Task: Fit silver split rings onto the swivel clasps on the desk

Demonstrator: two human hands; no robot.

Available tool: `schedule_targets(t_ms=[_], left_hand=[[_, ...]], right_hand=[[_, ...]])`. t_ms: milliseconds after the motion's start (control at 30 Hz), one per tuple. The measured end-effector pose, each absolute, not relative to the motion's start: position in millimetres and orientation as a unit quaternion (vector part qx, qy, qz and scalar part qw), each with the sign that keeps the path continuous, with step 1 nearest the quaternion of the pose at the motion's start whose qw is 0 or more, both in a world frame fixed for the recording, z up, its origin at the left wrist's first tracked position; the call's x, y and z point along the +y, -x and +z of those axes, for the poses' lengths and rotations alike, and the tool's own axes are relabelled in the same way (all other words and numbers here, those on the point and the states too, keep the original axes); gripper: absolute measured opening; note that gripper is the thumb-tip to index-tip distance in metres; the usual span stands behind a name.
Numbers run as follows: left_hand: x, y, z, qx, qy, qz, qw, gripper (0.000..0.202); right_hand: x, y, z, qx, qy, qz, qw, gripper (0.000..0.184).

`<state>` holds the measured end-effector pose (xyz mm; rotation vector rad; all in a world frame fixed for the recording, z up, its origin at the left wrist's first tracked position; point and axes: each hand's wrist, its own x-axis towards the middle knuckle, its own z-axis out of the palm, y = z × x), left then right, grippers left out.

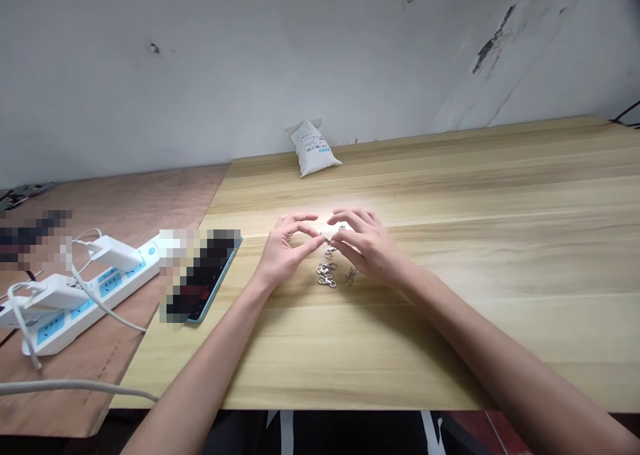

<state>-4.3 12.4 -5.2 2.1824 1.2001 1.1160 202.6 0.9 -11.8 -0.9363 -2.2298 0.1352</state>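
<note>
My left hand and my right hand meet just above the wooden tabletop. Thumb and index finger of each are pinched on a small silver metal clasp, mostly covered by the fingertips. The other fingers of both hands are curved and raised. Below the hands lies a small pile of silver swivel clasps, and one more clasp rests apart under my right palm. Another bit of silver metal shows behind the right fingers.
A phone in a teal case lies left of my hands. Beyond it, a white power strip with plugged-in chargers and cables sits on a reddish board. Against the wall at the back stands a white plastic packet with a printed label.
</note>
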Motion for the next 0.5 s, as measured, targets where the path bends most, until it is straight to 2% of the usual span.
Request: schedule_targets(t_ms=[133, 267, 400, 500], left_hand=[[11.8, 3.9, -3.8, 0.407, -0.799, 0.393, 0.203, 0.014], [9.9, 2.1, -2.4, 0.39, -0.811, 0.401, 0.173, 0.01], [10.3, 2.0, -3.2, 0.385, -0.811, 0.421, 0.128, 0.022], [10.8, 2.8, -4.0, 0.372, -0.818, 0.431, 0.087, 0.017]], right_hand=[[-0.9, -200.4, -9.7, -0.837, 0.373, 0.127, 0.379, 0.019], [-1.8, -199.8, -6.4, -0.807, 0.378, 0.199, 0.407, 0.021], [-2.1, -200.8, -4.1, -0.79, 0.372, 0.246, 0.422, 0.023], [-3.3, -200.5, -3.5, -0.783, 0.367, 0.273, 0.422, 0.023]])
